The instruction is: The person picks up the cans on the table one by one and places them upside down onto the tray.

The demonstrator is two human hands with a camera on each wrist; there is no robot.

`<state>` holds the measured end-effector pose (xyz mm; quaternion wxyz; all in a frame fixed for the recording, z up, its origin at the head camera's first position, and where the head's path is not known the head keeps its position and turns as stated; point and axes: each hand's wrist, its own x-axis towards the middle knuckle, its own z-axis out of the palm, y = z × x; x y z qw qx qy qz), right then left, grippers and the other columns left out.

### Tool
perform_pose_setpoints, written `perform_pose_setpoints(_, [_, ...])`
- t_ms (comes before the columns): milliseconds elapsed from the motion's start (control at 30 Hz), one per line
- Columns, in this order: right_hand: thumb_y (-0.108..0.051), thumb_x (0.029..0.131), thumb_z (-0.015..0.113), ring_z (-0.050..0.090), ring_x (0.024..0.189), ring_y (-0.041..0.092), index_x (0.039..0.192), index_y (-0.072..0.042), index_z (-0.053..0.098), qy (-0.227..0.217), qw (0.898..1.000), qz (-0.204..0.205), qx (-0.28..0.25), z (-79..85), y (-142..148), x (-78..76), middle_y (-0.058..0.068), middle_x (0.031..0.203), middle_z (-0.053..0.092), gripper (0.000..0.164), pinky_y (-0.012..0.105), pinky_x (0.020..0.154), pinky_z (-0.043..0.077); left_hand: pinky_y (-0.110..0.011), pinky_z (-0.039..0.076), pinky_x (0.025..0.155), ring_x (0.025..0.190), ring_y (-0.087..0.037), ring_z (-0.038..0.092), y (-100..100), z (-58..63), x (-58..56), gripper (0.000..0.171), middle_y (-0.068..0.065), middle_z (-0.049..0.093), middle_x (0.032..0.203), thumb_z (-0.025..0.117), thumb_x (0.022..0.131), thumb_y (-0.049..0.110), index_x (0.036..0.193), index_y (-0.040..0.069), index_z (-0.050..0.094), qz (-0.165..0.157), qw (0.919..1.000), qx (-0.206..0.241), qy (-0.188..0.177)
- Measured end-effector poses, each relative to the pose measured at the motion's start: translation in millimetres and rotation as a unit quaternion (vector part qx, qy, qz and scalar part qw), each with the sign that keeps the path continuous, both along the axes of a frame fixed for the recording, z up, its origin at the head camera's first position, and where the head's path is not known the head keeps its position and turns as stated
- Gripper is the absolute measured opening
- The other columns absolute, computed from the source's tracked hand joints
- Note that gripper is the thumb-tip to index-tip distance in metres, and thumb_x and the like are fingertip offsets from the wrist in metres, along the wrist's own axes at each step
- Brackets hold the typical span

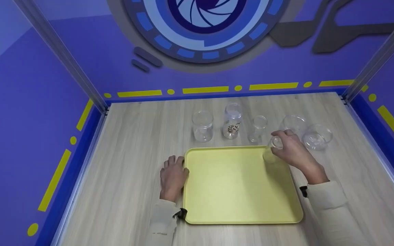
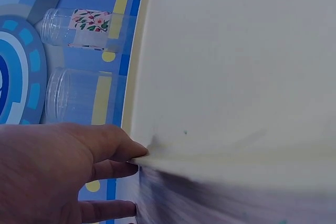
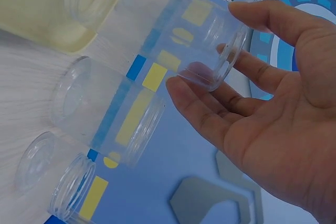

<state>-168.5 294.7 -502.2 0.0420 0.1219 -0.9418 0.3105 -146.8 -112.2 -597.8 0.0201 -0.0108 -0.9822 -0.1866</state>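
Observation:
My right hand (image 1: 291, 148) holds a clear jar (image 1: 271, 155) over the back right corner of a yellow tray (image 1: 238, 188). Its fingers and thumb curve around the jar's base end, while the wider mouth points down toward the tray, as the right wrist view shows. At the tray's left side, my left hand (image 1: 173, 176) pinches the rim near the back corner, thumb on top and fingers along the outside. Apart from the jar in my right hand, nothing stands on the tray.
Behind the tray stand a clear jar (image 1: 202, 131), a jar with a printed floral label (image 1: 232, 126) and a narrow clear jar (image 1: 257, 131). Two wide clear jars (image 1: 316, 138) stand to the right, beyond my right hand. Blue panels (image 1: 80, 68) wall the table on the back and sides.

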Motion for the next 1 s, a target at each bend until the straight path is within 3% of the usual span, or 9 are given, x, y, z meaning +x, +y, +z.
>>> perform_pose_setpoints(333, [-0.002, 0.088, 0.077, 0.056, 0.114, 0.057, 0.133, 0.012, 0.059, -0.006, 1.0, 0.01, 0.005, 1.2, 0.4, -0.1, 0.039, 0.122, 0.055, 0.05, 0.069, 0.096, 0.046, -0.056, 0.052, 0.088, 0.123, -0.039, 0.053, 0.4, 0.9, 0.3, 0.04, -0.018, 0.055, 0.137, 0.068, 0.099, 0.023, 0.137, 0.01, 0.066, 0.003, 0.9999, 0.003, -0.013])
perform_pose_setpoints(567, [-0.004, 0.092, 0.077, 0.054, 0.118, 0.058, 0.135, 0.011, 0.058, -0.022, 1.0, 0.009, 0.008, 1.6, 0.5, -0.9, 0.039, 0.124, 0.055, 0.049, 0.069, 0.097, 0.046, -0.058, 0.052, 0.089, 0.123, -0.041, 0.054, 1.0, 2.1, 2.1, 0.038, -0.02, 0.056, 0.138, 0.069, 0.098, 0.021, 0.134, 0.009, 0.067, -0.002, 1.0, 0.008, 0.006])
perform_pose_setpoints(1000, [-0.004, 0.091, 0.078, 0.054, 0.117, 0.059, 0.132, 0.011, 0.06, -0.005, 1.0, 0.003, 0.011, 1.9, 2.1, -0.9, 0.039, 0.122, 0.056, 0.047, 0.07, 0.098, 0.045, -0.055, 0.052, 0.085, 0.118, -0.039, 0.054, 0.5, 2.3, 1.2, 0.04, -0.017, 0.057, 0.133, 0.07, 0.098, 0.022, 0.136, 0.01, 0.067, -0.006, 1.0, -0.003, 0.001])
